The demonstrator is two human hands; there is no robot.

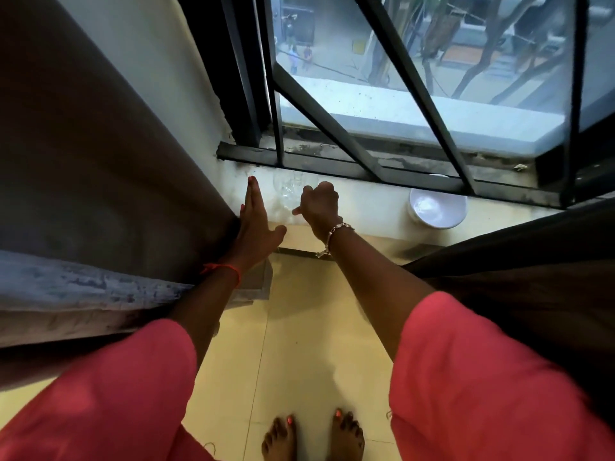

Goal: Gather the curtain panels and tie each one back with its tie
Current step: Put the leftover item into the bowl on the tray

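At windowsill edge, noted left hand [256, 224] released: fingers straight, pressed flat along inner edge of left curtain [83, 161]. Logged red thread [222, 269] at that wrist.

Noted right hand [319, 204] just beside, apart from left, fingers curled inward over sill [366, 202]. Cannot tell whether clenched on nothing or grasping something. Logged bracelet [335, 230] at right wrist.

Between hands, seen clear object [287, 191] on sill, blurred; cannot tell what. Further right on sill, seen white bowl [436, 207], close under window bars [332, 128].

Located right curtain [515, 277] hanging dark at far right, well apart from both hands.

Below, recorded pink sleeves [482, 377], tiled floor [299, 327], bare feet [279, 440].
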